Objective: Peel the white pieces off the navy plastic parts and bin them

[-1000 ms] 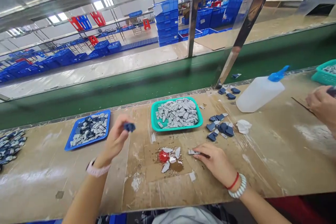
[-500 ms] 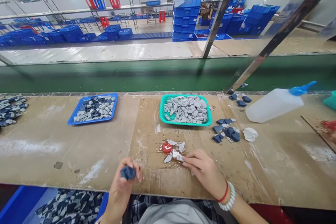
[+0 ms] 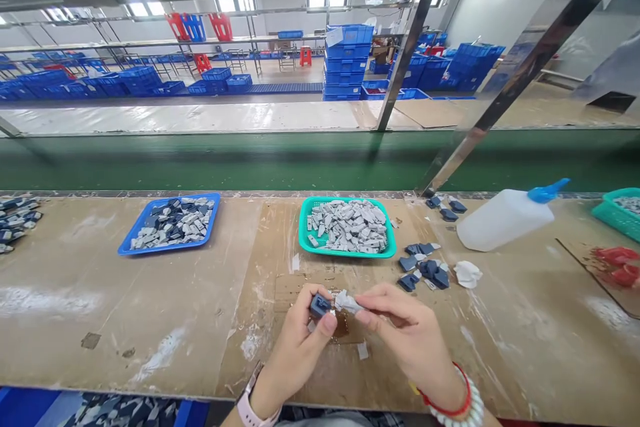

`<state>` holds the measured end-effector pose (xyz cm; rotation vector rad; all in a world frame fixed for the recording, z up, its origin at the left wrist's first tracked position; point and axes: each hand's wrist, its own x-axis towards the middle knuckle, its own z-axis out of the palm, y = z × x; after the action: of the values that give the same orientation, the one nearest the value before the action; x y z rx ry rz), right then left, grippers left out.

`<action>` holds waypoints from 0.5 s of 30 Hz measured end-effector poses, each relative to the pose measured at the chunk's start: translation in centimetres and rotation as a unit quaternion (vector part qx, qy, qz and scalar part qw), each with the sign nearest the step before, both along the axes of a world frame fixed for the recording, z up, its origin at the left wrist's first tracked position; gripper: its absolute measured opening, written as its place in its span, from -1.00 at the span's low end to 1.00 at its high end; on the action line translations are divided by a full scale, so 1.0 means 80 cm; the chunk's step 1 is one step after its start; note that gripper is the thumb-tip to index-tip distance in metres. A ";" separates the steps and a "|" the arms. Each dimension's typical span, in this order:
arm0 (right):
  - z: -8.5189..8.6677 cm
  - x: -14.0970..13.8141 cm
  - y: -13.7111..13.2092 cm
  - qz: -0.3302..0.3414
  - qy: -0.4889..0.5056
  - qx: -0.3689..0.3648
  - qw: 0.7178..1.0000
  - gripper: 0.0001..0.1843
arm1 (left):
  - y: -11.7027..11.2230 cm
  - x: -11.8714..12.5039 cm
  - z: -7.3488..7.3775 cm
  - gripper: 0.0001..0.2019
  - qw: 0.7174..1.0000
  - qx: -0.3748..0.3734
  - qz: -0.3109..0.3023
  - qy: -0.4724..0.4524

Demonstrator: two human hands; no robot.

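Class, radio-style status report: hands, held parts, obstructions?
Left hand holding dark blue part. Right hand pinching light grey piece. Both close together, contact unclear. No obstruction visible between.

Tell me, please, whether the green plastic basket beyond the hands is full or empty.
Well filled, not empty: small light-grey pieces heap across most of the green plastic basket, leaving some bare space at left.

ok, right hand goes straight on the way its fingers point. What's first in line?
Likely the dark part in the left hand; the grey piece pinched in the right hand would lead. Depth is hard to judge.
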<state>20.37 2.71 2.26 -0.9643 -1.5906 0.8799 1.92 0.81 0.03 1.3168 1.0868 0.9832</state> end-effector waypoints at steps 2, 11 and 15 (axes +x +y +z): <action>0.009 -0.008 -0.007 -0.029 -0.021 0.036 0.999 -0.81 | -0.001 0.003 0.004 -0.63 1.000 0.011 -0.004 0.009; 0.000 -0.027 -0.019 -0.023 -0.112 0.162 0.980 -0.78 | -0.012 0.026 0.018 -0.71 0.994 0.026 0.057 0.094; -0.011 -0.027 -0.029 0.066 -0.185 0.157 0.968 -0.68 | -0.012 0.028 0.020 -0.70 0.993 0.009 0.079 0.088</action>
<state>18.21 0.41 1.35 -0.8332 -2.0608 0.5266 4.19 -0.14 1.61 1.3666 1.3368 1.0087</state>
